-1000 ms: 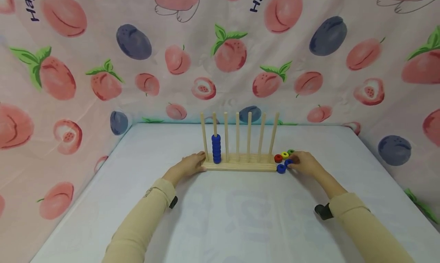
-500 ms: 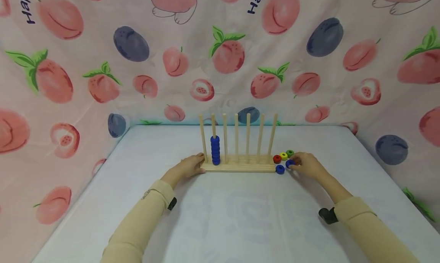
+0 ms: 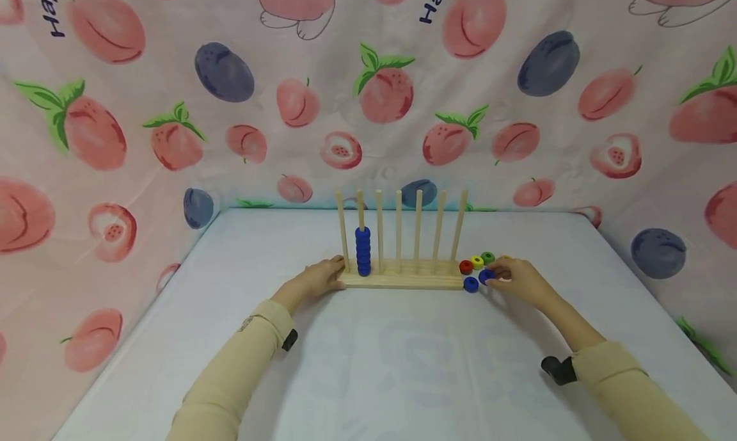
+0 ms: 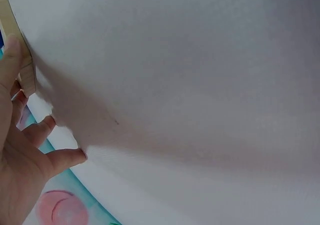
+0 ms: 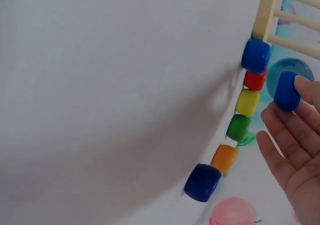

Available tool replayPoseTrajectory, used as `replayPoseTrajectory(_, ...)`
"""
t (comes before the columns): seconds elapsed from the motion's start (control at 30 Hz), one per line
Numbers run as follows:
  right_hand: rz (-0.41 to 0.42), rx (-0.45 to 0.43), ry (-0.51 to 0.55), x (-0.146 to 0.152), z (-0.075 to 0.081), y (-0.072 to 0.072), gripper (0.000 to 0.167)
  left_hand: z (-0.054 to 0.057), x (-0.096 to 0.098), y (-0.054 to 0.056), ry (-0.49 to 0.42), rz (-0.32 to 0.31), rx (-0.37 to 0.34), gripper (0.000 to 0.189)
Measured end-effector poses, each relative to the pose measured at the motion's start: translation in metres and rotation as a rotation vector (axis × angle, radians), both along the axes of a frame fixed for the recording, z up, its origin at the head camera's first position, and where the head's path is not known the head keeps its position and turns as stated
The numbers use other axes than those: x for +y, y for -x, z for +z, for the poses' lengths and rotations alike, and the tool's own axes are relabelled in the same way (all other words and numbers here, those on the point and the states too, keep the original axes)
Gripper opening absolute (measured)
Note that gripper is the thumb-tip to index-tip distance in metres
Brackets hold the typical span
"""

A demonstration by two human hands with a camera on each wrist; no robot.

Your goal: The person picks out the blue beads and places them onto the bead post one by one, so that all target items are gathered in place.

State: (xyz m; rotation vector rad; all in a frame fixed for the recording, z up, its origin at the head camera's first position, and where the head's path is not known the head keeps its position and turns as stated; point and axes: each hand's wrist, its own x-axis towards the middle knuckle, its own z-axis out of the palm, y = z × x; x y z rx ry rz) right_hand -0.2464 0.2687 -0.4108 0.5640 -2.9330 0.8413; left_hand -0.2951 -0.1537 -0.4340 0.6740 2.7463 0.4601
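A wooden peg rack (image 3: pixel 403 279) with several upright pegs stands on the table. Blue beads (image 3: pixel 363 252) are stacked on its second peg from the left. My left hand (image 3: pixel 318 276) grips the base's left end, thumb in front and fingers behind; the left wrist view shows that base end (image 4: pixel 27 77). Beside the rack's right end, my right hand (image 3: pixel 521 282) pinches a blue bead (image 5: pixel 287 91) between thumb and fingers, raised off the table. Near it lie another blue bead (image 3: pixel 471 284), a red bead (image 3: pixel 466 267), a yellow bead (image 3: pixel 476 262) and a green bead (image 3: pixel 488 258).
An orange bead (image 5: pixel 224 158) and a dark blue bead (image 5: pixel 202 183) continue the row in the right wrist view; the head view mostly hides them behind my right hand. A fruit-print cloth (image 3: pixel 345 95) rises behind the white table (image 3: pixel 391 364).
My right hand and forearm have shifted slightly right, with the blue bead between the fingers. The orange bead now peeks out behind that hand. My left hand stays on the rack.
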Motion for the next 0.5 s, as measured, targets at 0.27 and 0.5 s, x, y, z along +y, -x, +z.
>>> replayPoseTrajectory(0.27, 0.010, 0.035, 0.063, -0.004, 0.005, -0.003, 0.029, 0.003, 0.000, 0.001, -0.007, -0.018, 0.011, 0.062)
replayPoseTrajectory(0.5, 0.019, 0.067, 0.128, -0.012, 0.002, -0.007, 0.029, 0.001, -0.001, -0.002, 0.009, 0.018, -0.016, 0.065)
